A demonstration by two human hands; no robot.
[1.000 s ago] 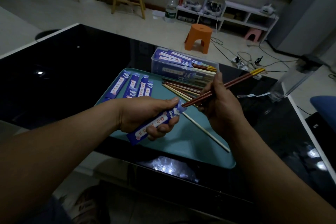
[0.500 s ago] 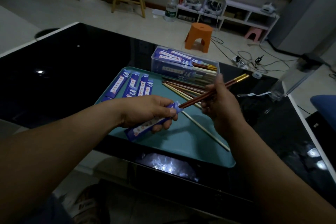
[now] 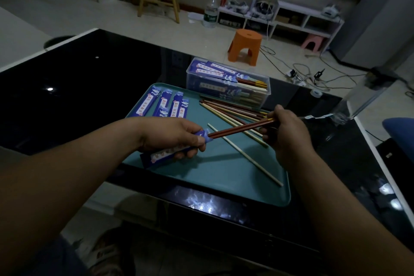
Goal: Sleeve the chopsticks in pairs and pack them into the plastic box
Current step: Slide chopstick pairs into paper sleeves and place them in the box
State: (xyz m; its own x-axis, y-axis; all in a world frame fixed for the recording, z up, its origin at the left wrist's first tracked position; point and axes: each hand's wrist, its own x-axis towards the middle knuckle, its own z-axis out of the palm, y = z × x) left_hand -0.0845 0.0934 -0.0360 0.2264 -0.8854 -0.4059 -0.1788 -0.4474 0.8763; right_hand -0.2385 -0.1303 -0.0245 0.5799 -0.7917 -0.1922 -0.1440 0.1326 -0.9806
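- Dim, bluish room; the far floor point(image 3: 100, 6) is brightest.
- Small glare spots dot the glossy black tabletop point(image 3: 89, 78).
- Wide-angle bending at edges.
- Forearms dark and soft.

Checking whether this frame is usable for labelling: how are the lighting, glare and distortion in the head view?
Head view: dim and underexposed overall; the black glossy table shows small bright reflections; wide-angle bending curves the edges; the left hand, right hand, blue sleeve and dark red chopsticks are reasonably sharp; sleeve print is too small to read.
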